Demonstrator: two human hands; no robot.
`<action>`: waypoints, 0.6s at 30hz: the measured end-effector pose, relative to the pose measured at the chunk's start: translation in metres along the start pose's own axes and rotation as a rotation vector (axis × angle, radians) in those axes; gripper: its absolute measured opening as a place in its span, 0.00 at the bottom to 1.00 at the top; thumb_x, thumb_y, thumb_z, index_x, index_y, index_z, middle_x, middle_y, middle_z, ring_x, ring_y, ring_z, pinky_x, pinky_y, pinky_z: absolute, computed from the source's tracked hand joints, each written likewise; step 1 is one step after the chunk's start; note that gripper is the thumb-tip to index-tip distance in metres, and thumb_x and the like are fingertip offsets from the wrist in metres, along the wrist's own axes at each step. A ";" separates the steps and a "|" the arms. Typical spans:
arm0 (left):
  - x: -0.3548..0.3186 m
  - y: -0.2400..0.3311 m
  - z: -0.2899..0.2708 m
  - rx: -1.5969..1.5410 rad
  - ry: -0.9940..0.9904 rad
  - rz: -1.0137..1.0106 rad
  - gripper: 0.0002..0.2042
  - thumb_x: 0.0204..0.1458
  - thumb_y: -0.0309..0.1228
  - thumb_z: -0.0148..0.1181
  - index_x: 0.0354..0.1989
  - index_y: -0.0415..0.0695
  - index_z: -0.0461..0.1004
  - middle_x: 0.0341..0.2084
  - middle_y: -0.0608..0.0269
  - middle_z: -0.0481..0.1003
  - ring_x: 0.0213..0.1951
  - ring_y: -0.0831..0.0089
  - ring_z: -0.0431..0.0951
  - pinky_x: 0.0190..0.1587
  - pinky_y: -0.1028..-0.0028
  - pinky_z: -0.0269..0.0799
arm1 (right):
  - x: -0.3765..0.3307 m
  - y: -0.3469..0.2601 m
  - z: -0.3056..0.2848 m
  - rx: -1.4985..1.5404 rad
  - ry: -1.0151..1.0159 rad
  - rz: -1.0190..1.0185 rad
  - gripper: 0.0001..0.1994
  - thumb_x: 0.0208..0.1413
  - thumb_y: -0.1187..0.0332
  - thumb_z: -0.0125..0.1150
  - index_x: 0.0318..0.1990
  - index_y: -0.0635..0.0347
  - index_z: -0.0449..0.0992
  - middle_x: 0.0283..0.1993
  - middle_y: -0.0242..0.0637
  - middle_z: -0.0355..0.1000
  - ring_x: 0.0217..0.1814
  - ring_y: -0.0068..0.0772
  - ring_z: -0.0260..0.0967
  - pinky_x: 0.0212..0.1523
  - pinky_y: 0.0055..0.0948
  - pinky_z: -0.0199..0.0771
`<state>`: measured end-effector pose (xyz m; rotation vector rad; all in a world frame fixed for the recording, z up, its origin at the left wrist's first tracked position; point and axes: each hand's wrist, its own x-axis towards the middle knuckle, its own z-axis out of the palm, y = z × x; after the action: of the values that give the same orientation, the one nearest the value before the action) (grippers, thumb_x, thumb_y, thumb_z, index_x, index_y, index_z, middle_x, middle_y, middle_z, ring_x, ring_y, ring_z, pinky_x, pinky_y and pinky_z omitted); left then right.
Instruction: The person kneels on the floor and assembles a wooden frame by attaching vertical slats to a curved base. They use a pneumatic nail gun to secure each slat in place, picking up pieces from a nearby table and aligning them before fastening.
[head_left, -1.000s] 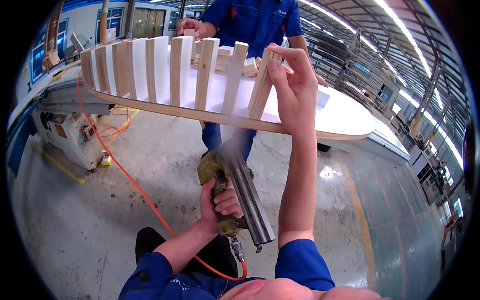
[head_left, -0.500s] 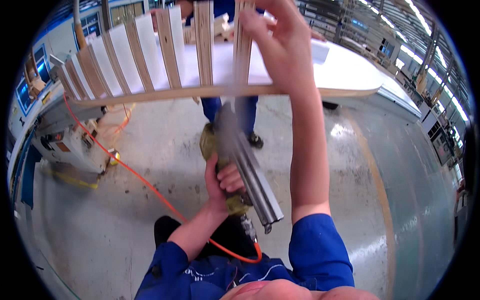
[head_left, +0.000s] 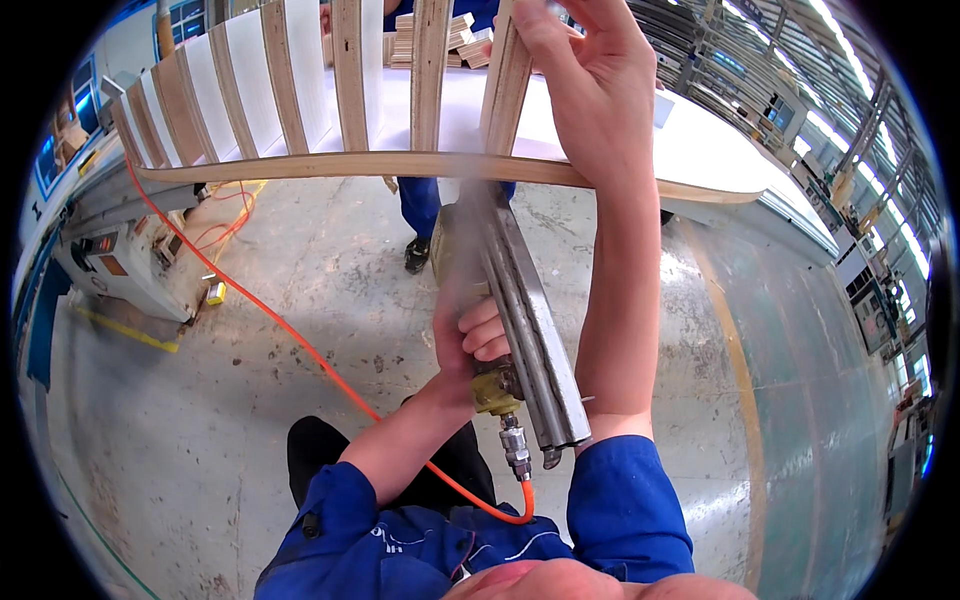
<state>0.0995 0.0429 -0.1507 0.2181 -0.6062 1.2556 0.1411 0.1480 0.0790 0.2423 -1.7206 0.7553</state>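
Note:
My left hand (head_left: 470, 335) grips the handle of a pneumatic nail gun (head_left: 510, 300), whose nose presses up against the underside of a curved plywood panel (head_left: 330, 165). A faint puff of dust hangs around the gun's head. My right hand (head_left: 590, 75) reaches over the panel's edge and holds an upright wooden slat (head_left: 505, 75) standing on it. Several more slats (head_left: 350, 65) stand in a row along the panel to the left. An orange air hose (head_left: 300, 345) runs from the gun's base across the floor.
Another person in blue (head_left: 425, 200) stands behind the panel; only legs and a shoe show. A grey woodworking machine (head_left: 125, 260) sits at the left. Stacked wooden blocks (head_left: 465, 35) lie on the white panel top. Metal racks (head_left: 760, 70) line the right side above the concrete floor.
My view has closed in on the panel. The nail gun rose until its nose met the panel's underside, and dust now puffs around it. My right hand stays on the slat.

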 end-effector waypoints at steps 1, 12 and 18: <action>0.001 0.000 0.000 -0.007 0.003 0.004 0.29 0.66 0.57 0.50 0.12 0.63 0.52 0.05 0.84 0.55 0.10 0.90 0.56 0.20 0.87 0.57 | 0.000 0.000 0.000 0.000 -0.004 -0.006 0.10 0.68 0.74 0.58 0.54 0.65 0.73 0.53 0.36 0.73 0.52 0.25 0.74 0.54 0.30 0.78; 0.004 -0.008 0.003 -0.011 -0.046 0.047 0.17 0.67 0.48 0.55 0.36 0.47 0.72 0.10 0.82 0.60 0.11 0.90 0.59 0.16 0.85 0.60 | 0.001 -0.002 0.004 0.049 0.001 0.039 0.12 0.67 0.75 0.60 0.55 0.66 0.73 0.55 0.39 0.74 0.55 0.29 0.74 0.57 0.31 0.78; 0.001 -0.002 -0.003 -0.022 -0.043 0.057 0.16 0.67 0.47 0.55 0.39 0.45 0.73 0.10 0.82 0.60 0.11 0.90 0.60 0.17 0.86 0.62 | -0.002 -0.019 0.010 -0.003 0.008 0.068 0.12 0.67 0.75 0.60 0.55 0.67 0.73 0.54 0.39 0.75 0.55 0.28 0.74 0.58 0.32 0.78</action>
<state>0.1026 0.0445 -0.1518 0.2107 -0.6668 1.3017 0.1436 0.1270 0.0830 0.1796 -1.7293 0.8020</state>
